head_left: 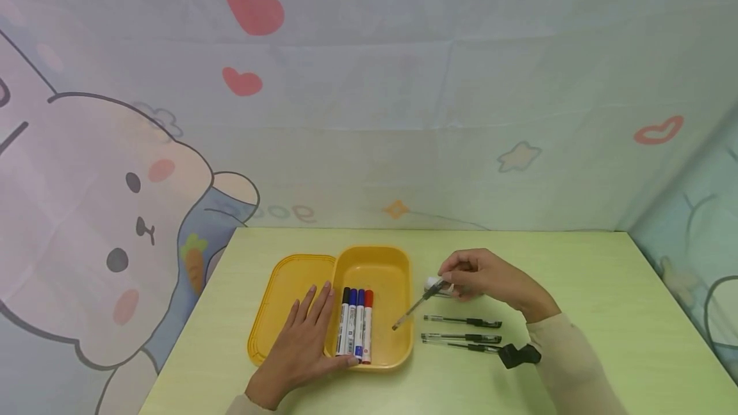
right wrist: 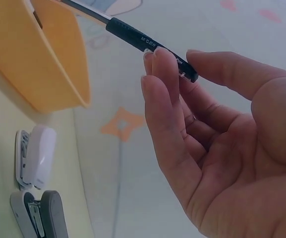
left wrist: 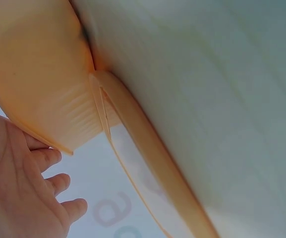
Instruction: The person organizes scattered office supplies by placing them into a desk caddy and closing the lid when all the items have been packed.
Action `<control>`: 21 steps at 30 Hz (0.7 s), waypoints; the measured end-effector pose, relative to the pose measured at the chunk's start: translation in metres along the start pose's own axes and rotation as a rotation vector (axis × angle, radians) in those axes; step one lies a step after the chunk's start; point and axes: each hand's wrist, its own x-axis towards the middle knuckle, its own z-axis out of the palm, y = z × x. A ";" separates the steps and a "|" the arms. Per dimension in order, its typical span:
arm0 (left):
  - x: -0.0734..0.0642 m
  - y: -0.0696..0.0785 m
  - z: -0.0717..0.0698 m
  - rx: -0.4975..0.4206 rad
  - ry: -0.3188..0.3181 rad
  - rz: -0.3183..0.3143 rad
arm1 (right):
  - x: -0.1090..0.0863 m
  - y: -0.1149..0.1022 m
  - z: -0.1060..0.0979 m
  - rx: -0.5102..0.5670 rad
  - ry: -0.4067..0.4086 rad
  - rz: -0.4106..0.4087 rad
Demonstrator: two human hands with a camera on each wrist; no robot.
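My right hand [head_left: 497, 279] pinches a black gel pen [head_left: 416, 305] near one end, between thumb and fingers. The pen slants down to the left, its far end over the right part of a yellow plastic box [head_left: 389, 358]. Inside the box, on its left side, whiteboard markers lie side by side: a black-capped marker [head_left: 343, 322], two blue-capped markers [head_left: 360, 325] and a red-capped marker [head_left: 368, 332]. My left hand [head_left: 300, 349] rests at the box's left rim with fingers straight, the thumb by the front edge. In the left wrist view the left fingers [left wrist: 47, 157] touch the rim.
A yellow lid [head_left: 266, 312] lies left of the box, partly under the left hand. Three more black gel pens [head_left: 461, 338] lie on the table right of the box. A white stapler [right wrist: 39, 156] and a grey stapler [right wrist: 53, 215] stand near the right hand.
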 end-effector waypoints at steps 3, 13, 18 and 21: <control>-0.001 0.001 -0.001 -0.001 -0.003 -0.003 | 0.006 -0.001 0.004 0.002 -0.015 0.004; -0.001 0.001 -0.001 -0.004 -0.004 -0.001 | 0.026 -0.001 0.019 -0.049 -0.077 0.014; -0.001 0.000 -0.001 -0.007 -0.009 -0.002 | 0.035 -0.003 0.028 -0.085 -0.109 -0.004; -0.001 0.000 0.000 -0.005 -0.009 -0.002 | 0.041 -0.002 0.034 -0.094 -0.120 -0.002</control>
